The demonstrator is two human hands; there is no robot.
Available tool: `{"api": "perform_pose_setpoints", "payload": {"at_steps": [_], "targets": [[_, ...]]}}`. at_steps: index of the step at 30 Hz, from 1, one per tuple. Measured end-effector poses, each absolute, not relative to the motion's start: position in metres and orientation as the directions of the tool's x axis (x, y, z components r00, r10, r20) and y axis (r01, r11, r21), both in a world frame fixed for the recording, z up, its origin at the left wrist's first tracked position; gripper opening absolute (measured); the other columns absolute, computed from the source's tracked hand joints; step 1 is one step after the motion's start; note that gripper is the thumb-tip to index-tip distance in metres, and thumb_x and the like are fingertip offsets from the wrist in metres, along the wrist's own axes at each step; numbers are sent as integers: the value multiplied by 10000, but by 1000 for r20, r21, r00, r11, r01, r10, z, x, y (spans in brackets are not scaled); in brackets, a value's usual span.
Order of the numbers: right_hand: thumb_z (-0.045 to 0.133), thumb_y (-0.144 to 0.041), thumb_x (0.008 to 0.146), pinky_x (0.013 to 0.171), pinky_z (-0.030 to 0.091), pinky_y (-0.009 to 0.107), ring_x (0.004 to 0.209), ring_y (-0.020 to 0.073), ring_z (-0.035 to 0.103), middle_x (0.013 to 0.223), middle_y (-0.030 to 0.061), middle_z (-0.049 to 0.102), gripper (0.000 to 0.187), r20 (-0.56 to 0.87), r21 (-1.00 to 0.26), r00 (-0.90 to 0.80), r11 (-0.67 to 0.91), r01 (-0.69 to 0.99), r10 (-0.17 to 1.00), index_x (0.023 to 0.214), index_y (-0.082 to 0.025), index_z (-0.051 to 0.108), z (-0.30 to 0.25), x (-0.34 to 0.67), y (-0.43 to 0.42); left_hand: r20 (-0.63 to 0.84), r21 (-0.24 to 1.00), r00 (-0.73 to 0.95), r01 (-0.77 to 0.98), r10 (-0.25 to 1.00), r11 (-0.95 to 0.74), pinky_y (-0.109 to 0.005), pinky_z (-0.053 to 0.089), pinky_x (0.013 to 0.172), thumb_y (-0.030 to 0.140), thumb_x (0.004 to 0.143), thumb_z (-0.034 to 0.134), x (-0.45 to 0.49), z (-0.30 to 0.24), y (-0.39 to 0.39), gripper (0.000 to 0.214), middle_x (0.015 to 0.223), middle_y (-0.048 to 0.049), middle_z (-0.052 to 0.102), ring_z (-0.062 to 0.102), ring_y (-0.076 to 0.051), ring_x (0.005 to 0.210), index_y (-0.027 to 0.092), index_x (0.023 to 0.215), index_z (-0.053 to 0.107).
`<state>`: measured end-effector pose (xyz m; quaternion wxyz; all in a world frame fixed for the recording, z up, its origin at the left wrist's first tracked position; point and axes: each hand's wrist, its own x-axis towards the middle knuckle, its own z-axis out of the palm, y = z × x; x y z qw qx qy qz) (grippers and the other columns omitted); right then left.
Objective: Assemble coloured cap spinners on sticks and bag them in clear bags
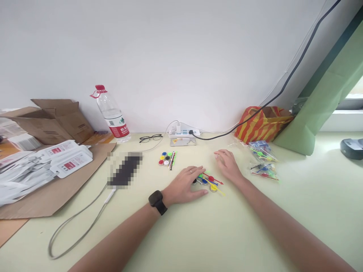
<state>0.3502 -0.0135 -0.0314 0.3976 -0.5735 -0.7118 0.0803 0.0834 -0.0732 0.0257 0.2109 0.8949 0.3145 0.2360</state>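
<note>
My left hand (185,185) lies over the left side of a small group of coloured arrow spinners, its fingers stretched out and its thumb apart. Beside it show a red arrow spinner (211,178), a blue one (205,181) and a yellow one (213,187); green and black parts are partly covered by the hand. My right hand (227,165) rests on the table to the right of this group, fingers loosely bent, with nothing visible in it. Farther back stand several coloured round bases (165,158), with a bundle of thin arrows (172,160) next to them.
Two clear bags of spinners (262,152) lie at right before a striped bag (255,126). Behind are a power strip (184,131), glasses (150,138) and a water bottle (113,117). At left are a blurred-out dark device (126,172), its cable (76,218), cardboard (56,196) and white packages (68,158).
</note>
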Motion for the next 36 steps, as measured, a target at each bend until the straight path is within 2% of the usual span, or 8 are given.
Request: {"api": "perform_pose_setpoints", "payload": {"at_steps": [4, 8, 15, 20, 25, 27, 31, 36], "targets": [[554, -406, 943, 1173, 281, 604, 1456, 395, 312, 1532, 130, 474, 432, 441, -500, 26, 222, 837, 897, 1331, -250, 663, -37, 359, 7, 272, 498, 732, 448, 624, -743, -539, 372, 1190, 516, 901, 697, 86, 27, -77, 644, 1577, -80, 483, 457, -349, 1434, 332, 1490, 514], [563, -356, 927, 1188, 192, 623, 1411, 393, 367, 1394, 148, 609, 425, 424, -516, 32, 212, 830, 905, 1320, -221, 655, -33, 352, 21, 276, 496, 736, 442, 618, -747, -542, 359, 1205, 529, 900, 693, 86, 28, -78, 685, 1603, -78, 447, 400, -355, 1474, 322, 1517, 481], [567, -267, 864, 1027, 397, 472, 1027, 296, 593, 913, 108, 706, 141, 413, -599, -59, 320, 734, 909, 811, -211, 686, -19, 342, 12, 390, 464, 604, 523, 695, -715, -542, 351, 1204, 479, 972, 613, 85, 23, -73, 580, 1566, -82, 486, 350, -337, 1482, 294, 1503, 471], [515, -320, 868, 749, 506, 343, 784, 221, 633, 764, 45, 668, 178, 368, -745, -121, 370, 555, 922, 747, -211, 588, 10, 337, 7, 546, 391, 473, 586, 692, -710, -538, 313, 1210, 342, 1000, 572, 88, 28, -67, 493, 1532, -84, 516, 364, -323, 1454, 275, 1475, 460], [503, -299, 879, 789, 508, 330, 742, 182, 615, 703, 7, 619, 184, 357, -843, -194, 405, 355, 914, 738, -208, 578, 87, 334, -7, 628, 457, 360, 547, 690, -701, -523, 309, 1210, 414, 925, 685, 95, 86, -43, 737, 1583, -138, 435, 364, -340, 1468, 229, 1555, 349], [552, -295, 879, 841, 501, 339, 780, 179, 619, 726, 0, 631, 165, 277, -880, -323, 374, 293, 905, 755, -204, 612, 120, 332, -18, 546, 576, 400, 459, 736, -676, -468, 440, 1106, 482, 879, 729, 96, 116, -32, 857, 1457, -138, 569, 530, -315, 1336, 239, 1584, 308], [657, -437, 905, 877, 503, 346, 915, 200, 648, 888, 32, 699, 231, 188, -893, -498, 359, 273, 847, 925, -210, 694, 152, 330, -34, 359, 728, 550, 341, 754, -595, -331, 547, 804, 506, 925, 647, 94, 149, -20, 398, 946, -74, 762, 704, -212, 885, 170, 1117, 743], [751, -445, 841, 748, 512, 313, 841, 195, 643, 889, 44, 709, 292, 122, -868, -551, 357, 344, 826, 1003, -204, 725, 141, 333, -29, 342, 792, 500, 303, 796, -530, -284, 515, 699, 448, 894, 699, 84, 141, -15, 302, 890, -71, 768, 686, -179, 807, 157, 933, 769]]}}
